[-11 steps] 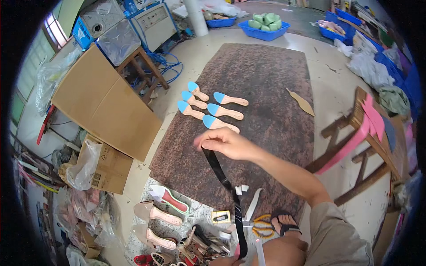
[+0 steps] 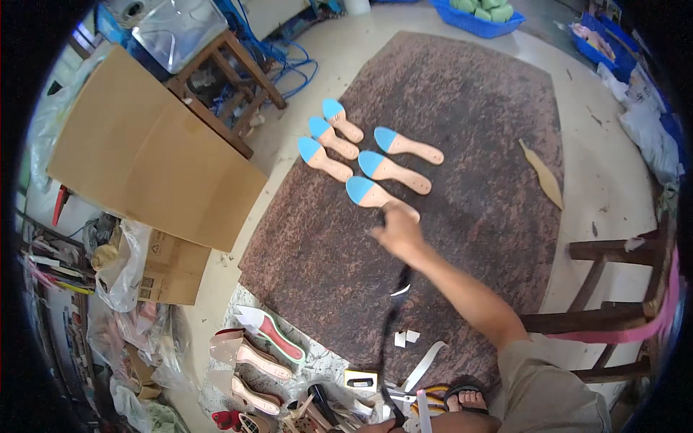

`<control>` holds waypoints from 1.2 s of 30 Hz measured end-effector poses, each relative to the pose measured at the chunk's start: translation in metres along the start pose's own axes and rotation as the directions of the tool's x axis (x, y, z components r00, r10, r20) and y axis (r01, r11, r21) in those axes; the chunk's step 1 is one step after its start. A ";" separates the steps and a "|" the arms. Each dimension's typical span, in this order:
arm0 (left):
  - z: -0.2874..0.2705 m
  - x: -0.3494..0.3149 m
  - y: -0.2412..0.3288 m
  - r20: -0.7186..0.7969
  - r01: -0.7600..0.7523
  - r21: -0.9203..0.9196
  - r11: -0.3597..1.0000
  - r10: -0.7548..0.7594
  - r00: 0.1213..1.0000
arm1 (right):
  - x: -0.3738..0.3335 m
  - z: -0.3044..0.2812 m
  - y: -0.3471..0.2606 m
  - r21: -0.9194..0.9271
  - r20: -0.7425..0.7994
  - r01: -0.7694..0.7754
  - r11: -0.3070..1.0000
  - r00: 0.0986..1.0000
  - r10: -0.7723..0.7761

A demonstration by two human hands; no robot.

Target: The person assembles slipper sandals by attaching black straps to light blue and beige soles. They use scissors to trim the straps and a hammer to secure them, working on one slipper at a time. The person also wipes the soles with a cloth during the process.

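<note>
My right hand is over the mat, its fingers curled and smeared by motion beside the heel end of the nearest blue-tipped insole. A black strip trails blurred from under its wrist towards my body; the part within the hand is hidden. At the bottom edge, a sliver of my left hand shows, closed at the strip's lower end, with most fingers cut off. Several more insoles with blue toes and tan heels, one of them the far left insole, lie in two rows on the brown mat.
Nearby lie white scraps, a curved white strip, yellow-handled scissors and a small yellow-edged box. Shoe parts fill the lower left. Cardboard stands left, a wooden stool right, and a tan cutout lies far right.
My right hand has moved forward and right to the nearest insole, and the black strip has swung with it. The whole view has tilted down. The insoles keep their arrangement.
</note>
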State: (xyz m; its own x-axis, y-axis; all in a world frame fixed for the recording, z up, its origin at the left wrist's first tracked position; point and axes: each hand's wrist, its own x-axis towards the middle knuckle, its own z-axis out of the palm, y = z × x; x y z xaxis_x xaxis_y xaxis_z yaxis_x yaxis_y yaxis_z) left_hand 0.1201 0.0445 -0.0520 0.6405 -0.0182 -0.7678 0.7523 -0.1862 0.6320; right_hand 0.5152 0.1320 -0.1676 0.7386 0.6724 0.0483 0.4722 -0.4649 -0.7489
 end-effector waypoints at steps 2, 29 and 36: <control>0.005 -0.008 -0.011 -0.023 0.020 -0.040 0.999 -0.021 1.000 | 0.012 -0.003 0.028 -0.174 -0.029 -0.127 0.977 0.992 0.123; -0.009 -0.002 0.005 -0.890 -0.887 -0.454 -0.077 -0.005 0.456 | -0.281 -0.120 -0.143 0.506 0.610 -0.266 0.820 0.783 -0.123; 0.056 -0.062 -0.105 -0.879 -0.914 -0.406 -0.007 -0.270 0.393 | -0.281 -0.072 -0.111 0.086 0.549 -0.074 0.994 0.836 0.014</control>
State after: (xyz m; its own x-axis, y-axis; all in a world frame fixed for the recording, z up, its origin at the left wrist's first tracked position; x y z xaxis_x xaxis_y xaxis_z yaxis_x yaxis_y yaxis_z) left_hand -0.0070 0.0102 -0.0768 0.1841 0.9066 -0.3797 -0.5278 0.4171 0.7399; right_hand 0.2901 -0.0470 -0.0508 0.3597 0.8715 -0.3333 0.3733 -0.4618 -0.8046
